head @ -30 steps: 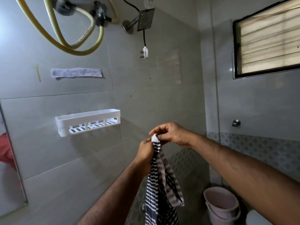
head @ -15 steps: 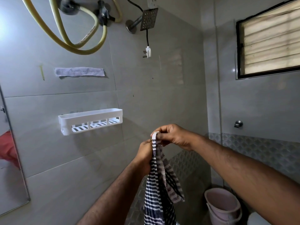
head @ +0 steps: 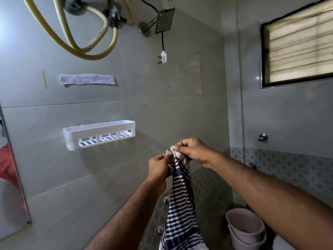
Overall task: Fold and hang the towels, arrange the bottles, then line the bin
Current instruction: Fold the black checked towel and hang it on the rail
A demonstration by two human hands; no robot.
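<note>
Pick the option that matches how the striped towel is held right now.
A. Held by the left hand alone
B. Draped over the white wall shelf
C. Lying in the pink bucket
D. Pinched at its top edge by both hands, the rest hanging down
D: the left hand and right hand both pinch the top edge of the striped towel, which hangs freely below them.

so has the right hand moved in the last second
No: the right hand stays right of and just below the white shelf, pinching the top corner of the towel.
</note>
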